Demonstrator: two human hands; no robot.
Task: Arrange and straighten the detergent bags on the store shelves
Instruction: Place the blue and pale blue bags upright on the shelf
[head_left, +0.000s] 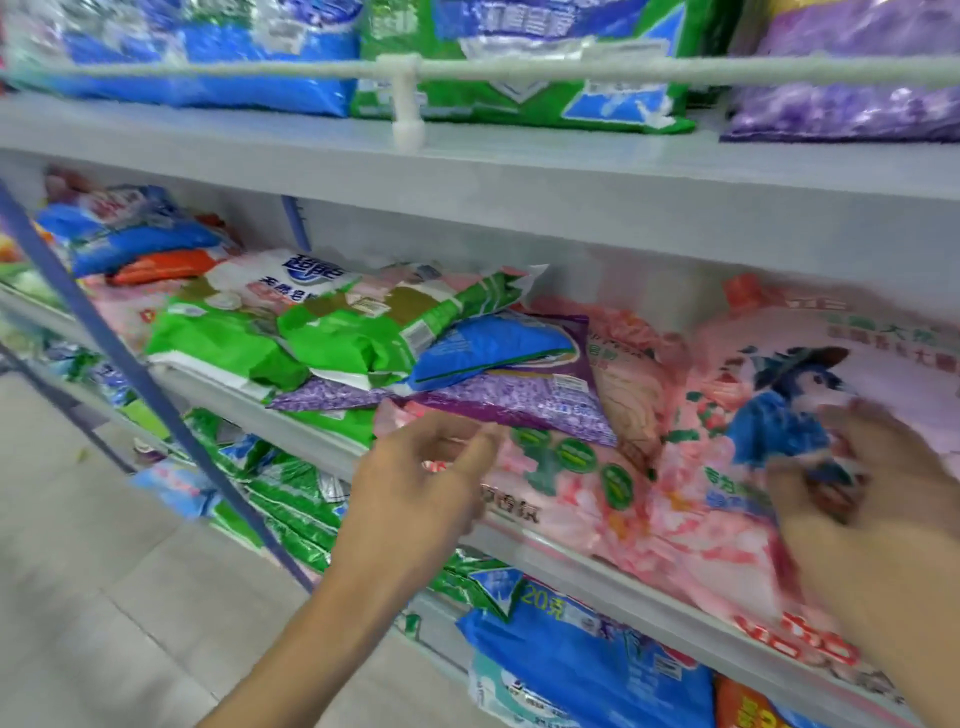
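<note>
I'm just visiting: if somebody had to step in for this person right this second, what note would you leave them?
Left hand: at the near left corner of the big pink bag, just below the purple bag; grip unclear.
Right hand: blurred, resting on the pink bag's bird picture; grip unclear.
Bags: the pink bag lies flat on the middle shelf and seems to overhang its front edge. The purple bag overlaps it, with a blue bag and green bags heaped crookedly on top.
Done: nothing on this shelf looks tidy.
Left: square the pink bag, then sort the heap.

Bare forearms (311, 623); left hand (423, 480), right hand (883, 467).
</note>
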